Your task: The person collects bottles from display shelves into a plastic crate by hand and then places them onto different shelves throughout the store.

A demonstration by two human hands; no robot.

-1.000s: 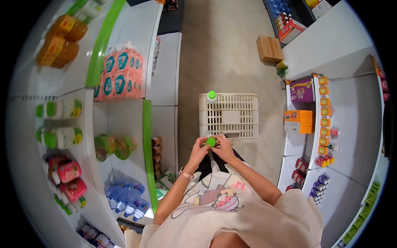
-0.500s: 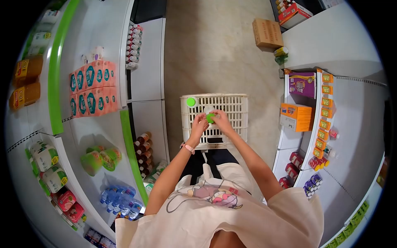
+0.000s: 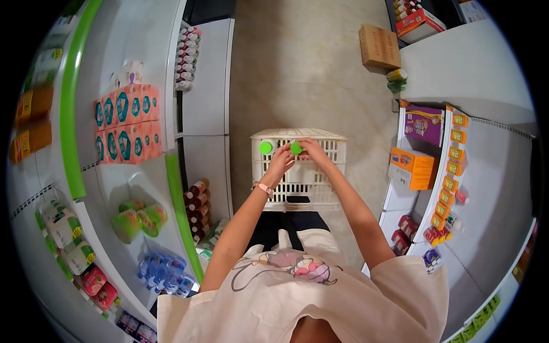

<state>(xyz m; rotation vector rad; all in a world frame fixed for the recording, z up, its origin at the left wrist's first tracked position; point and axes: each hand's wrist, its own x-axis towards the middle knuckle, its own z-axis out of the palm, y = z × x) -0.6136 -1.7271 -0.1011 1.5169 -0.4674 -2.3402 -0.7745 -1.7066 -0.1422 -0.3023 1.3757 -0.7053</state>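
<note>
A white slatted plastic basket [image 3: 337, 171] is on the floor in front of my legs. In its far left corner a white bottle with a bright green cap [image 3: 266, 147] stands upright. Above the basket, both my hands are closed around a second green-capped bottle [image 3: 296, 148]. My left hand [image 3: 279, 163] grips its left side with the fingertips, and my right hand [image 3: 313, 149] holds it from the right. The green cap faces up at me; the body below is mostly hidden by the cap and fingers.
Shelves on the left carry pink tissue packs [image 3: 128, 123], blue-wrapped water bottles [image 3: 166, 273] and dark drink bottles [image 3: 197, 208]. Right-hand shelves hold an orange box [image 3: 412, 167] and a purple box [image 3: 424, 126]. A cardboard carton [image 3: 380, 47] sits farther down the aisle.
My hands and the held bottle have moved forward, towards the basket's far side. The held cap has turned to face up more. The view has shifted slightly.
</note>
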